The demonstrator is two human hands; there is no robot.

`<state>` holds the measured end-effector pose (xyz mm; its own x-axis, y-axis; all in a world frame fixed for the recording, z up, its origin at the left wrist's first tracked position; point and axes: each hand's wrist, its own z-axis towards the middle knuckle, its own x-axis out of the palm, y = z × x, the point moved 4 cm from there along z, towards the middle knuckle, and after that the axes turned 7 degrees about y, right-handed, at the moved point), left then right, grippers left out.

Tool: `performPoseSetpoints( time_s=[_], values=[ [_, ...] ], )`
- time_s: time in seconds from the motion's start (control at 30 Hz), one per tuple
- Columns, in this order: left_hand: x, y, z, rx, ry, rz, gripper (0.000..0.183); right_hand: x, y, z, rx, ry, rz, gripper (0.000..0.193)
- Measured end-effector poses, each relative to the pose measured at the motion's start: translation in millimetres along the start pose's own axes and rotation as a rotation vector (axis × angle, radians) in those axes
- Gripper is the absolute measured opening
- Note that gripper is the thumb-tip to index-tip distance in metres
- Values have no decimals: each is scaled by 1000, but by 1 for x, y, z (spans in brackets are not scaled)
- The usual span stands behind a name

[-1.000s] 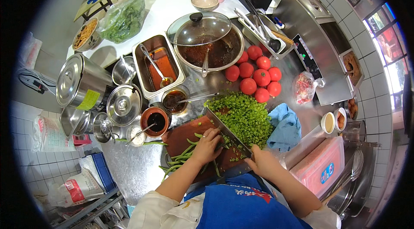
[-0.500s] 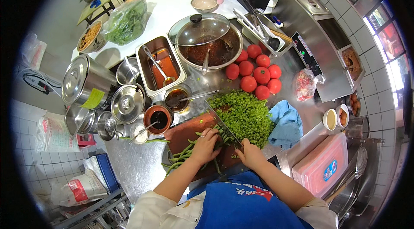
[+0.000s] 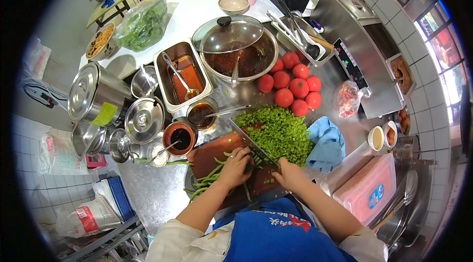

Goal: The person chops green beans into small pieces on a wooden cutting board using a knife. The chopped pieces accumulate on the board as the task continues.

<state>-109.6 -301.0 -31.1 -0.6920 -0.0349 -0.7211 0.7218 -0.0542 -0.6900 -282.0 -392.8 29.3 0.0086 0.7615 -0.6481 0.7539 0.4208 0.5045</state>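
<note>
Red tomatoes [image 3: 298, 87], blue cloth [image 3: 326, 144] beside chopped greens [image 3: 283, 136]; right grip [image 3: 291, 174] holds knife [image 3: 248, 138]; left grip [image 3: 235, 169] holds beans [image 3: 209, 179].

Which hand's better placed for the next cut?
Right, most likely: the right hand grips the knife at its near end, while the left hand holds long green pods beside it.
</note>
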Motion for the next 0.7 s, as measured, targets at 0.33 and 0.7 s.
performPoseSetpoints(
  time_s=[0.33,0.7],
  values=[
    [-4,-1,2,1,35,51,36,11,4,-3,-34,-32,21,31],
    [3,1,0,10,-7,23,33,11,8,-6,-15,-15,60,33]
  ],
)
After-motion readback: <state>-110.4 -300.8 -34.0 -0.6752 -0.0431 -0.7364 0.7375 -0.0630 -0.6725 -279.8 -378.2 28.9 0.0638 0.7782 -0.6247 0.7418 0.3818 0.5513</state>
